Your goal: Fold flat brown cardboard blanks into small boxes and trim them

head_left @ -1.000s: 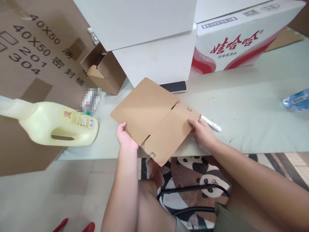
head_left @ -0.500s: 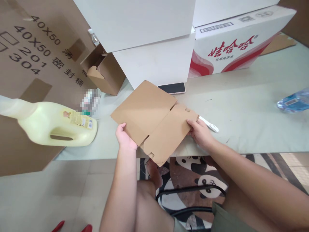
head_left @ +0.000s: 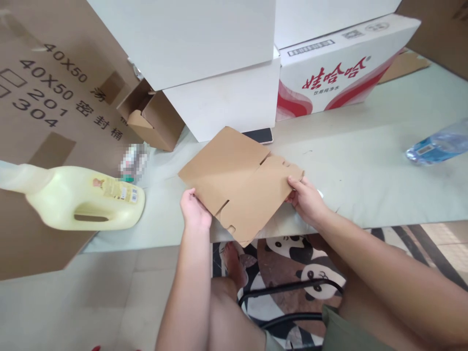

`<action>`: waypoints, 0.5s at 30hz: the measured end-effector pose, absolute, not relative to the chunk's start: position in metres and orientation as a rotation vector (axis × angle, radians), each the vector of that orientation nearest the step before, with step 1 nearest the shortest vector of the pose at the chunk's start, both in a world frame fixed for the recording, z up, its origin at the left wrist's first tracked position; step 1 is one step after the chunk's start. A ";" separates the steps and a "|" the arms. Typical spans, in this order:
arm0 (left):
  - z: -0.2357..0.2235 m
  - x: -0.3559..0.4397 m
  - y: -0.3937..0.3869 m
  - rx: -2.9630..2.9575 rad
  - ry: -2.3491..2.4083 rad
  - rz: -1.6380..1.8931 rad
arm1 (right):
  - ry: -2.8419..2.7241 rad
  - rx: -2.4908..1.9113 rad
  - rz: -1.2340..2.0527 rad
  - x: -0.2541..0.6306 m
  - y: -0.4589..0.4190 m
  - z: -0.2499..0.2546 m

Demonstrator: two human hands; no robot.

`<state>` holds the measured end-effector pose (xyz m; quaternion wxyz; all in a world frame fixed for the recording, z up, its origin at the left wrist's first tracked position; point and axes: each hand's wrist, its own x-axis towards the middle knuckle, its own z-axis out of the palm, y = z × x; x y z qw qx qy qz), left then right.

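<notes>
A flat, unfolded brown cardboard box [head_left: 237, 180] is held between my two hands, over the front part of the covered table. Slots and small notched tabs run along its right and lower parts. My left hand [head_left: 195, 209] grips the left edge, thumb on top and fingers mostly hidden underneath. With thumb above and fingers below, my right hand [head_left: 307, 200] pinches the right corner. A white object [head_left: 320, 194] is mostly covered behind my right hand. Beyond the cardboard lies a dark phone [head_left: 259, 136], partly hidden by it.
A yellow detergent jug [head_left: 54, 195] lies at the left by a large printed carton [head_left: 32, 122]. An open small brown box [head_left: 161, 124] stands behind it. White cartons [head_left: 223, 97] and a red-and-white carton [head_left: 336, 73] line the back. A water bottle [head_left: 438, 146] lies right.
The cardboard's lower right panel has tipped flatter in line with the rest. My right hand now covers most of the white object. The whole view has shifted slightly.
</notes>
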<state>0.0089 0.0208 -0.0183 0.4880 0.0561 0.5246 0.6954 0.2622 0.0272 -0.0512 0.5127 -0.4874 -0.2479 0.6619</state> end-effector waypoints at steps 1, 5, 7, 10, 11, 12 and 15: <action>-0.016 0.011 0.021 0.125 1.317 1.683 | -0.600 -1.177 1.583 0.263 0.028 -0.052; -0.015 0.019 0.020 0.251 1.413 1.645 | -0.639 -1.226 1.541 0.267 0.030 -0.055; -0.019 0.023 0.020 0.397 1.459 1.584 | -0.683 -1.260 1.528 0.269 0.031 -0.057; -0.028 0.029 0.017 0.723 1.610 1.421 | -0.737 -1.293 1.529 0.272 0.031 -0.060; -0.030 0.030 0.016 0.850 1.661 1.348 | -0.746 -1.298 1.535 0.272 0.031 -0.060; -0.032 0.030 0.014 0.974 1.704 1.266 | -0.753 -1.301 1.543 0.273 0.031 -0.060; -0.035 0.032 0.009 1.329 1.771 1.011 | -0.750 -1.312 1.562 0.272 0.031 -0.058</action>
